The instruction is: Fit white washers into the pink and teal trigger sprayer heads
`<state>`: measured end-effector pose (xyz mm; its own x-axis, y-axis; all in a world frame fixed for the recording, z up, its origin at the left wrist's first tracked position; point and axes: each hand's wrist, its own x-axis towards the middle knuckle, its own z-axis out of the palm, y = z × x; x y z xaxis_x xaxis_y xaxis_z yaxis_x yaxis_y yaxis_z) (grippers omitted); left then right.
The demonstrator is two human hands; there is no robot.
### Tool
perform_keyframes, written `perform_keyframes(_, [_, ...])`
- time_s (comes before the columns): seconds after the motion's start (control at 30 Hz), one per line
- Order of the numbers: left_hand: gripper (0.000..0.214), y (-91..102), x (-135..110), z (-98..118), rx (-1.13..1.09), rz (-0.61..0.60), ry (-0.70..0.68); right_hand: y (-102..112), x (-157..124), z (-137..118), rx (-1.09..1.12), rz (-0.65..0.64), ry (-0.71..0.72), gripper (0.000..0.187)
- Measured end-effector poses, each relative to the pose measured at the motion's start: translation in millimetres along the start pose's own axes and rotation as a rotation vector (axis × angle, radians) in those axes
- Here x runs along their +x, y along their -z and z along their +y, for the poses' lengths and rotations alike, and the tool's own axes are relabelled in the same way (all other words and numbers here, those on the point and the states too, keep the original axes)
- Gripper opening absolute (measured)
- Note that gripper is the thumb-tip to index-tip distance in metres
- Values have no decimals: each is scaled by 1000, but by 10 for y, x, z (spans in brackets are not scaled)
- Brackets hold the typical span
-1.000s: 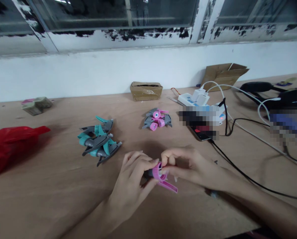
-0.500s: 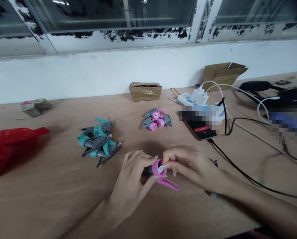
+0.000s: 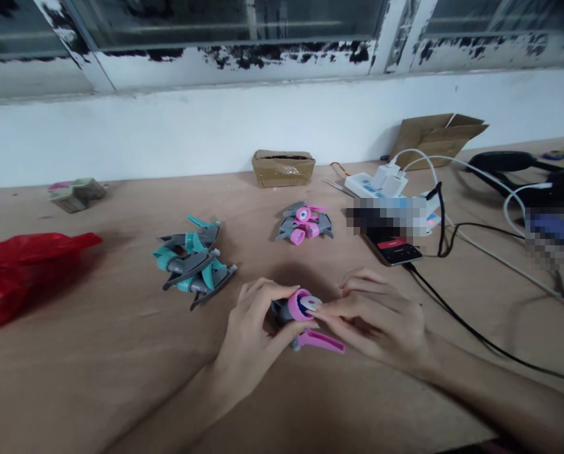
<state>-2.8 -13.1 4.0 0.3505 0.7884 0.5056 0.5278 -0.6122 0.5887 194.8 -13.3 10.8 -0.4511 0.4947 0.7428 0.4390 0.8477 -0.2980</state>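
A grey-and-pink trigger spray head [image 3: 295, 307] is gripped in my left hand [image 3: 249, 334], thumb and fingers around its pink ring-shaped cap. The cap's opening faces right, and its pink trigger lever [image 3: 323, 340] sticks out below. Between thumb and fingertips, my right hand [image 3: 380, 315] pinches a small white disc [image 3: 311, 303] with a hole in it. The disc sits tilted at the mouth of the cap, partly over the dark blue inside. Part of the grey body is hidden behind my left fingers.
Teal-and-grey spray heads [image 3: 194, 261] lie piled at left, pink-and-grey ones [image 3: 304, 224] at centre. A red plastic bag [image 3: 31, 265] lies far left. A phone [image 3: 395, 247], power strip [image 3: 357, 184] and cables occupy the right. Cardboard boxes [image 3: 284, 170] stand by the wall.
My right fingertips have drawn back slightly from the cap, and the white disc now shows tilted at its mouth. My left hand keeps its hold. The view has shifted a little.
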Motion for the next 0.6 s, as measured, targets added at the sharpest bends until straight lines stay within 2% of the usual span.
perform_keyframes(0.1, [24,3,5,-10,12,16,-2,-28,7,-4,55,16,-56,15])
perform_keyframes(0.2, [25,0,9,-5,11,21,3,-21,36,-25,173,-7,-201,8])
perform_keyframes(0.4, [23,-9,9,11,-26,26,13,-17,20,-61,428,-127,-494,14])
perform_keyframes(0.6, [24,-3,9,5,-17,39,-5,-13,25,-52,509,-185,-585,17])
